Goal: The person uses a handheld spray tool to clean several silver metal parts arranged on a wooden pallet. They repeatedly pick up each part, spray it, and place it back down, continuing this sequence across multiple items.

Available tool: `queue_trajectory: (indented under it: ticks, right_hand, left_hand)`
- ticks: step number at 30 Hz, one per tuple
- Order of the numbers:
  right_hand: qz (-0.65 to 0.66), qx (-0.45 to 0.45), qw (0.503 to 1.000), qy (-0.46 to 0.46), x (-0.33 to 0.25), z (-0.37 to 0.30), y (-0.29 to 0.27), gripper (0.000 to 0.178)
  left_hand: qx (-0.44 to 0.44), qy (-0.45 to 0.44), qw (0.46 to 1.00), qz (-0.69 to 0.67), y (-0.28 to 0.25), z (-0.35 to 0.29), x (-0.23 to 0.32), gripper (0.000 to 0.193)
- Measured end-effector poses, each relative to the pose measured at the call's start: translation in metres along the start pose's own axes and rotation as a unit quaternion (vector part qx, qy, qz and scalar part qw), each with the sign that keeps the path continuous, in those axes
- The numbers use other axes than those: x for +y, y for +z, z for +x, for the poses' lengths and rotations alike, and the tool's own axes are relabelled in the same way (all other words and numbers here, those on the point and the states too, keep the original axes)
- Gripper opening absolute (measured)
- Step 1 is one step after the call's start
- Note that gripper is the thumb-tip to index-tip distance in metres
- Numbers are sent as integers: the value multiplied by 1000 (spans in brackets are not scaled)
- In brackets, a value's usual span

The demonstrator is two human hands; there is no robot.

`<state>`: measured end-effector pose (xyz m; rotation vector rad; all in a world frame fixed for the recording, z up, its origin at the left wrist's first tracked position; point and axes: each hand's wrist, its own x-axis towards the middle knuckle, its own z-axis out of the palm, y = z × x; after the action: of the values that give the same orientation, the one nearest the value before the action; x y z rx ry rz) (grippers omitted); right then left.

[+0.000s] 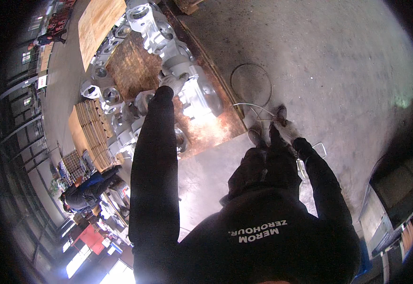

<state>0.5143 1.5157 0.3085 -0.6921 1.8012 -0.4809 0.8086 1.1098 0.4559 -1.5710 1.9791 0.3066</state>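
Observation:
My left hand (172, 82), in a pale glove, reaches out to a row of silver-grey metal castings (200, 90) along the right side of a pallet. Its fingers are curled on the top of one casting. My right hand (287, 132), also gloved, is low in front of my legs, away from the pallet. It looks closed, with a thin pale strip (250, 104) curving out from it toward the pallet's corner. Where the strip meets the fingers is hard to make out. A bent metal loop (320, 150) shows beside my right forearm.
The castings stand around a brown board (135, 64) on the pallet. A plywood sheet (100, 26) lies at its far end. Stacked cardboard (89, 135) stands to the left, with a person (86, 194) nearby. A thin ring (251, 85) lies on the concrete floor (320, 57).

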Motion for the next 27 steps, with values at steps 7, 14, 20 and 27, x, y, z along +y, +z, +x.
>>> queue_trajectory:
  ticks: [7, 14, 20, 27]
  right_hand:
    - [30, -104, 994, -29, 5, 23, 52, 47]
    - [102, -179, 977, 51, -15, 57, 31, 46]
    - [129, -231, 949, 169, -65, 48, 17, 44]
    - [116, -43, 992, 25, 4, 60, -4, 43]
  left_hand:
    - [-21, -15, 1000, -1, 6, 13, -4, 106]
    - [55, -13, 998, -18, 7, 4, 6, 102]
    - [-13, -31, 999, -43, 5, -8, -10, 97]
    - [-14, -6, 1000, -4, 9, 16, -1, 96]
